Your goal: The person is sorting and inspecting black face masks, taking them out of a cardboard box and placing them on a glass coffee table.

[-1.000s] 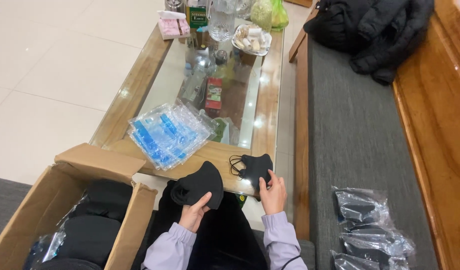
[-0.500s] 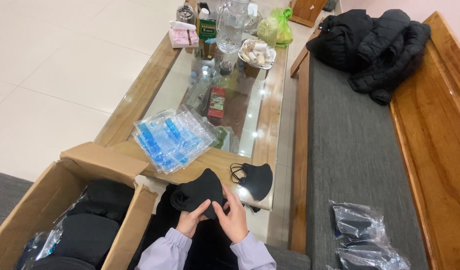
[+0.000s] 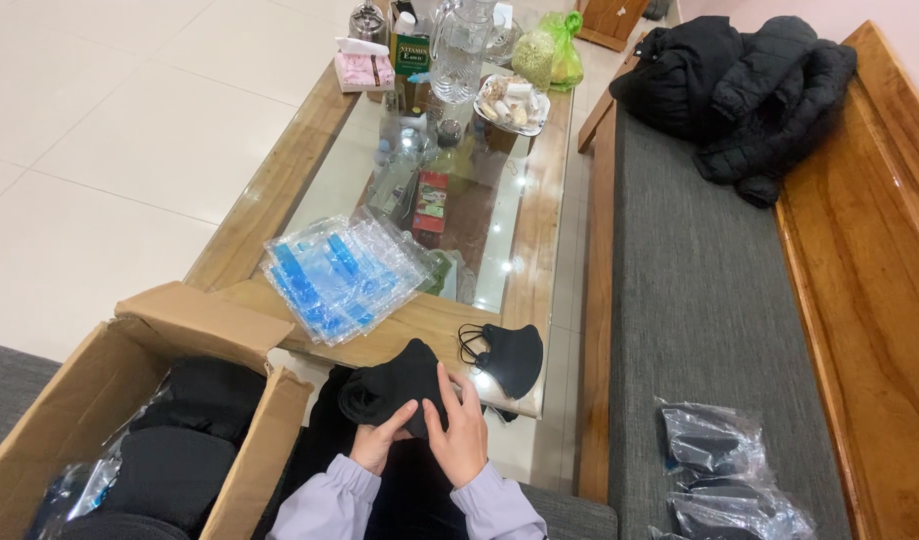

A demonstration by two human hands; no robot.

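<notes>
Cupping a stack of black masks (image 3: 397,385), left hand (image 3: 379,440) and right hand (image 3: 459,435) grip it from below

Both forearms enter from the lower edge of the head view, each covered to the wrist by a pale lilac sleeve with a gathered cuff. The forearms converge toward the body midline, so the two hands meet low in the centre. The left hand (image 3: 382,442) sits slightly lower, fingers curled inward and upward, thumb side facing the other hand. The right hand (image 3: 457,432) is raised a little higher, back of the hand toward the camera, fingers extended and held close together, pointing up and slightly left. The fingertips of both hands lie just beside one another. Both grips are closed in a pinch rather than spread flat.
</notes>
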